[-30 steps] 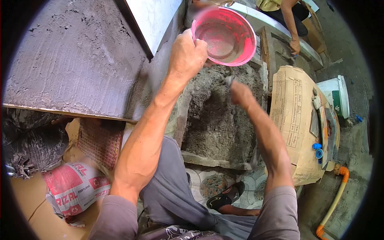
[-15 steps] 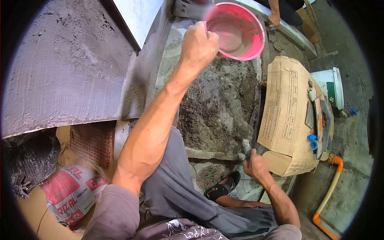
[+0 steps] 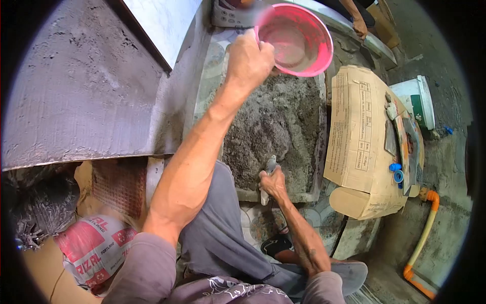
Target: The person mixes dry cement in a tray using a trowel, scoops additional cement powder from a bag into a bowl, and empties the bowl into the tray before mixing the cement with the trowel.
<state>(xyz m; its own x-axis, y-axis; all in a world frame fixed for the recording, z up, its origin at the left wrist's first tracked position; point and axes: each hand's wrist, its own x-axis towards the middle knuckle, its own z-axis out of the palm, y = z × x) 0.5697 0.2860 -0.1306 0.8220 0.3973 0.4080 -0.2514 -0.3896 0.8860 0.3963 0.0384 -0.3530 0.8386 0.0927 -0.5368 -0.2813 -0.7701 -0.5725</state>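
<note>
My left hand (image 3: pixel 250 60) is closed on the near left side of a pink bucket (image 3: pixel 324 61), held tilted over the far end of the mix. Grey residue coats the bucket's inside, and a little greyish stuff lies at its bottom. Below it, a heap of damp grey mortar mix (image 3: pixel 263 124) fills a shallow rectangular trough (image 3: pixel 304 197). My right hand (image 3: pixel 275 181) grips a trowel (image 3: pixel 272 163) by its handle at the near edge of the trough. The trowel's blade is mostly hidden in the mix.
Right of the trough stands a cardboard box (image 3: pixel 349 131) with flat pieces and blue fittings (image 3: pixel 398 176) on it. Beyond are a white bucket (image 3: pixel 422 101) and an orange pipe (image 3: pixel 433 200). A cement bag (image 3: pixel 96 248) lies lower left. Another person's hand (image 3: pixel 360 28) holds a tool at upper right.
My right hand and the trowel have moved left, from the trough's right corner to the middle of its near edge. The bucket stays nearly where it was. The other person's hand has shifted slightly.
</note>
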